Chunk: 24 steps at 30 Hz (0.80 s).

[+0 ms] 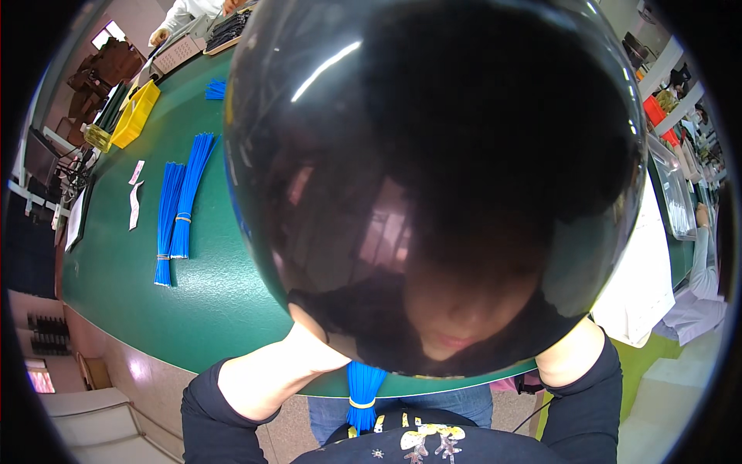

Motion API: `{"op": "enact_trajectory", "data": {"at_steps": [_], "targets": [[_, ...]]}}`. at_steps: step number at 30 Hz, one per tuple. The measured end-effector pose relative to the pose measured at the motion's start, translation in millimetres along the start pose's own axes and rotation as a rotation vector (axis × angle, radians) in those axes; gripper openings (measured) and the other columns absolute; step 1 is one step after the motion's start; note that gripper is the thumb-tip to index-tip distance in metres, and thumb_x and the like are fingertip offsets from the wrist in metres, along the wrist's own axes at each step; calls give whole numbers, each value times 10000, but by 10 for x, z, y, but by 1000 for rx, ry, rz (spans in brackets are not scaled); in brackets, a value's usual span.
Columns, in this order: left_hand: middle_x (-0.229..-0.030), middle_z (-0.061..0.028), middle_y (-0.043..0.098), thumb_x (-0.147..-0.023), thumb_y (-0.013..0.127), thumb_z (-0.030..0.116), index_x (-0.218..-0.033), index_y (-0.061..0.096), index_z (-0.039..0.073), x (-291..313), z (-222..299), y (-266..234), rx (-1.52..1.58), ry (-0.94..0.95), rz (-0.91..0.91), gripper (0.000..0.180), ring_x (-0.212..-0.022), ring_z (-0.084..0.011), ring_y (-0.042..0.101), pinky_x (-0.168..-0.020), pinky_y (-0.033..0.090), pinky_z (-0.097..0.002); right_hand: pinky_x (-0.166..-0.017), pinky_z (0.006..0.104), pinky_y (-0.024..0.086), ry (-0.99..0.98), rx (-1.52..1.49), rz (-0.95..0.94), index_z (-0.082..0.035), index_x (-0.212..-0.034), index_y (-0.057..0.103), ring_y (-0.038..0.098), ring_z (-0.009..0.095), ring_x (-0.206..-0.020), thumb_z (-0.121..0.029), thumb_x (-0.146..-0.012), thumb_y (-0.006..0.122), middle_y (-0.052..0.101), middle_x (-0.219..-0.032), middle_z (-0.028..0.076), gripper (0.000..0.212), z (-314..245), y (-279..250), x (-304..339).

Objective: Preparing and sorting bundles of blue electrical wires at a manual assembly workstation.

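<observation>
Head view, fisheye: the table (116, 286) is seen from above, its centre hidden by a dark dome (448, 178), apparently close.

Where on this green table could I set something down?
Green tabletop shows bare between the two blue bundles and the left forearm, and between those bundles and the yellow bin. Crowded: the left edge around that bin. A dark glossy dome hides the middle.

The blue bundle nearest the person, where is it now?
In the head view, the blue bundle is at bottom centre, between the forearms, just below the dark dome, crossing the near edge of the table.
</observation>
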<state>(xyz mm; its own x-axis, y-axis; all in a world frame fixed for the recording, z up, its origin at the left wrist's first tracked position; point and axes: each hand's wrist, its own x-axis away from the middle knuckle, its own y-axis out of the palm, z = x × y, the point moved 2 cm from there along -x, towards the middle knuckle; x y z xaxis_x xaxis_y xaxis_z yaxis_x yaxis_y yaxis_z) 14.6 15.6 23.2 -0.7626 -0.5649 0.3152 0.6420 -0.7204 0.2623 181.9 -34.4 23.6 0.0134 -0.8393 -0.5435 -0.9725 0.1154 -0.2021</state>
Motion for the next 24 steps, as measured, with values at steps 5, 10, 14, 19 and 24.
{"op": "enact_trajectory", "data": {"at_steps": [5,10,14,19,24], "targets": [[-770,-82,631,-794,627,107,-891,619,-36,122,75,-23,-44,-11,32,172,-668,-125,592,-617,463,-219,-600,277,476,-14,-5,2,-1,-814,622,610,197,-662,-39,-649,658,629,-774,97,172,-32,73,-48],[-753,-82,628,-794,627,104,-876,620,-32,-66,-23,55,12,14,-45,159,-661,-126,591,-618,464,-220,-599,281,478,-83,131,46,1,-810,620,611,203,-658,-41,-652,649,626,-763,103,166,-99,-94,-18],[-776,-88,628,-792,628,102,-891,615,-33,54,14,-4,-5,-1,23,168,-668,-127,592,-625,468,-223,-592,281,478,-62,169,-20,2,-803,617,610,204,-643,-35,-652,629,625,-750,99,156,84,23,-26],[-840,-101,630,-790,631,104,-937,605,-40,-18,-33,-3,50,-7,-28,207,-686,-126,593,-645,475,-225,-566,279,472,118,55,-194,4,-778,608,596,202,-595,-48,-666,613,613,-709,99,124,51,-168,-81],[-905,-113,632,-788,635,106,-983,595,-47,70,30,17,68,0,-32,251,-704,-125,594,-664,482,-227,-547,267,464,612,-65,-77,8,-737,598,587,170,-596,-40,-682,588,593,-652,78,74,-109,10,-29]]}}
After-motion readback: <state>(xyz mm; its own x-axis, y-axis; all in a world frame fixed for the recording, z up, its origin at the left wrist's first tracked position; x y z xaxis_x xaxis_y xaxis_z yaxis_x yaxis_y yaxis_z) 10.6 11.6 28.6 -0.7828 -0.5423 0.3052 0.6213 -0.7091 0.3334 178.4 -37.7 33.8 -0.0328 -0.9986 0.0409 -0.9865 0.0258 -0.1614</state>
